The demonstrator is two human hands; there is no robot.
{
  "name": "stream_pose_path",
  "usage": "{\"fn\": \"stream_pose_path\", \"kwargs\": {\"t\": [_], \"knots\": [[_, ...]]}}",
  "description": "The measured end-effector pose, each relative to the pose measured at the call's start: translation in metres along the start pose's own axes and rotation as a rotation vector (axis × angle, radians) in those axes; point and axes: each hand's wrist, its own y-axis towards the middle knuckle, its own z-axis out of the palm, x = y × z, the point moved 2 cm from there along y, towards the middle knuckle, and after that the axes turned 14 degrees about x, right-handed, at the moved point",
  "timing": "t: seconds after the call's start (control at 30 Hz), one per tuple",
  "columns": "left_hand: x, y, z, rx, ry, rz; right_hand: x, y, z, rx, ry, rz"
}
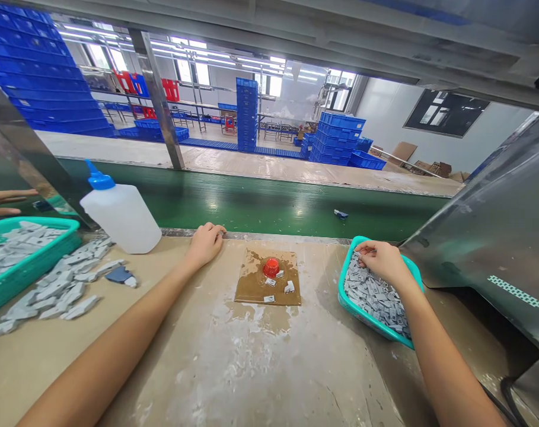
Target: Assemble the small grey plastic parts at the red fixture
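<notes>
- Small grey pieces (376, 299) fill the right-hand teal basket (343, 283), which sits on the worktable (198, 367) beside a metal housing (487, 249).
- The right hand (385, 261) reaches over the basket's far side, thumb and fingertips drawn together at the pieces (whether one is pinched, I cannot tell).
- On a wet brown board (246, 290), left of that basket, stands a red cup-like part (271, 267), with a few small pale pieces (269, 299) lying near it.
- The left hand (204, 244) rests at the table's far edge, fingers curled; I cannot tell if they hold anything.
- Further left stands a white bottle (127, 219) with a blue nozzle cap.
- Longer grey parts (58, 287) lie loose beside the left-hand teal basket (29, 267), which holds more; a dark blue part (120, 276) lies near them.
- Beyond the table runs a green belt (260, 207), a small blue-and-white item (340, 214) on it.
</notes>
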Motion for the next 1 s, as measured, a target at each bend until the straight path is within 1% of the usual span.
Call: {"fn": "stream_pose_path", "kwargs": {"t": [0.17, 0.43, 0.53, 0.6, 0.67, 0.73, 0.77, 0.83, 0.87, 0.9, 0.97, 1.0], "knots": [[0.000, 0.000, -0.001, -0.006, 0.004, -0.002, -0.001, 0.000, 0.001, 0.008, 0.002, -0.020], [-0.001, -0.001, -0.002, 0.007, 0.007, 0.000, 0.000, 0.000, 0.000, -0.003, -0.007, 0.053], [0.002, 0.000, -0.006, 0.058, -0.060, 0.008, 0.001, 0.001, -0.001, -0.028, -0.037, 0.048], [0.002, 0.005, -0.011, 0.073, -0.137, -0.006, 0.002, 0.002, -0.001, -0.035, -0.049, 0.038], [-0.007, 0.017, -0.018, 0.039, -0.153, -0.009, 0.003, 0.003, -0.001, -0.031, -0.049, 0.037], [-0.029, 0.036, -0.025, 0.019, -0.102, 0.023, 0.003, 0.004, -0.001, -0.026, -0.036, 0.035], [-0.045, 0.047, -0.027, 0.053, -0.075, 0.053, 0.003, 0.004, -0.001, -0.028, -0.028, 0.028], [-0.085, 0.071, -0.028, 0.186, -0.047, 0.119, 0.003, 0.004, -0.001, -0.039, -0.016, 0.010], [-0.108, 0.082, -0.026, 0.274, -0.038, 0.153, 0.003, 0.004, -0.002, -0.044, -0.011, 0.001], [-0.131, 0.092, -0.023, 0.333, -0.030, 0.185, 0.002, 0.004, -0.002, -0.046, -0.009, -0.010], [-0.176, 0.109, -0.015, 0.401, -0.007, 0.223, 0.003, 0.004, -0.002, -0.043, -0.015, -0.031], [-0.196, 0.117, -0.009, 0.417, 0.005, 0.224, 0.003, 0.005, -0.002, -0.043, -0.020, -0.041]]}}
